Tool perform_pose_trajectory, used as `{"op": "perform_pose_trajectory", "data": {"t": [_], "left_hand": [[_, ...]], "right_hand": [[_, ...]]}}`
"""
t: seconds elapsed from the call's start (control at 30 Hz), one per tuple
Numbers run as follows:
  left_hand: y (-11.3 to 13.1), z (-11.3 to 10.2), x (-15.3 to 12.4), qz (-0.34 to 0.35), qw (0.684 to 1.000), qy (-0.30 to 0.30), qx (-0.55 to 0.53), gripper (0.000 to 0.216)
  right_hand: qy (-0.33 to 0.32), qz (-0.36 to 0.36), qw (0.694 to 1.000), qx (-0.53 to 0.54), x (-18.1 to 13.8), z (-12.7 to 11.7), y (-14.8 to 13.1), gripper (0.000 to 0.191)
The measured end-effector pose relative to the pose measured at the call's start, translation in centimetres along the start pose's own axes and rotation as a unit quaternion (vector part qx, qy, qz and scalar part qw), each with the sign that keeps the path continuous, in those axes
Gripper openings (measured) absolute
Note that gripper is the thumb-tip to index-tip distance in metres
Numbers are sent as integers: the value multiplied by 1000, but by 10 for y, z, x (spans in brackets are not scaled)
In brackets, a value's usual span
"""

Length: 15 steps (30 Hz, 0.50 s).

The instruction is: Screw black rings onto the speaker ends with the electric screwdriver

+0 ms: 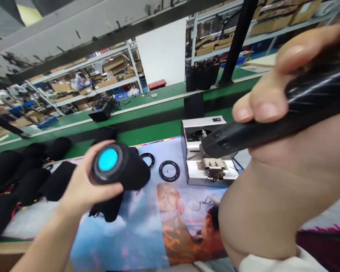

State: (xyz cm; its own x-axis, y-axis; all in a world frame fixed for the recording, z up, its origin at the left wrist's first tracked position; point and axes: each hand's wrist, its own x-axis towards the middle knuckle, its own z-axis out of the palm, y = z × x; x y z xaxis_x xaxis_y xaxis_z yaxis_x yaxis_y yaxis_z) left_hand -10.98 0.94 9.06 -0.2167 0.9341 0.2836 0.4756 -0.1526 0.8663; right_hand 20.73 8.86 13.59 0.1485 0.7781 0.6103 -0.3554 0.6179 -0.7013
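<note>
My left hand is closed round a black cylindrical speaker, its end with a turquoise disc tilted up towards me. In my right hand is a black electric screwdriver, its nose pointing left and down. The tip of the screwdriver is over a metal screw feeder; whether they touch I cannot tell. Two black rings lie on the printed sheet between my hands, one ring in full view and another ring beside the speaker. Another black piece lies under the speaker.
Several black cloth-covered cylinders are crowded at the left. A printed sheet covers the near bench. Behind stand a black box and a black upright piece by the green ledge. A slanted beam crosses above; shelves of boxes fill the background.
</note>
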Motion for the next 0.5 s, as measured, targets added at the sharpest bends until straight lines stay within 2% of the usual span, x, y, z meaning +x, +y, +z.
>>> {"op": "perform_pose_trajectory", "data": {"t": [0.1, 0.2, 0.23, 0.3, 0.37, 0.4, 0.43, 0.5], "left_hand": [[-30, 14, -53, -18, 994, -108, -28, 96], [-56, 32, -79, -23, 985, -155, -72, 96], [-62, 38, -84, -13, 985, -152, -86, 97], [-69, 49, -91, 20, 986, -123, -113, 98], [-72, 58, -97, 51, 987, -81, -130, 99], [-74, 63, -100, 63, 987, -60, -133, 98], [-75, 68, -103, 73, 988, -41, -130, 97], [-77, 75, -110, 84, 989, -11, -119, 96]], "right_hand": [[47, -47, 998, 12, -1, 30, -6, 47], [54, -51, 997, -33, -10, 44, -3, 31], [28, -18, 998, -46, -15, 44, 0, 27], [-48, 98, 988, -112, -29, 41, 13, 31], [-141, 238, 932, -234, -48, 37, 32, 45], [-194, 303, 872, -330, -58, 35, 44, 49], [-223, 328, 839, -373, -69, 35, 56, 48], [-244, 344, 795, -436, -91, 36, 81, 40]]}}
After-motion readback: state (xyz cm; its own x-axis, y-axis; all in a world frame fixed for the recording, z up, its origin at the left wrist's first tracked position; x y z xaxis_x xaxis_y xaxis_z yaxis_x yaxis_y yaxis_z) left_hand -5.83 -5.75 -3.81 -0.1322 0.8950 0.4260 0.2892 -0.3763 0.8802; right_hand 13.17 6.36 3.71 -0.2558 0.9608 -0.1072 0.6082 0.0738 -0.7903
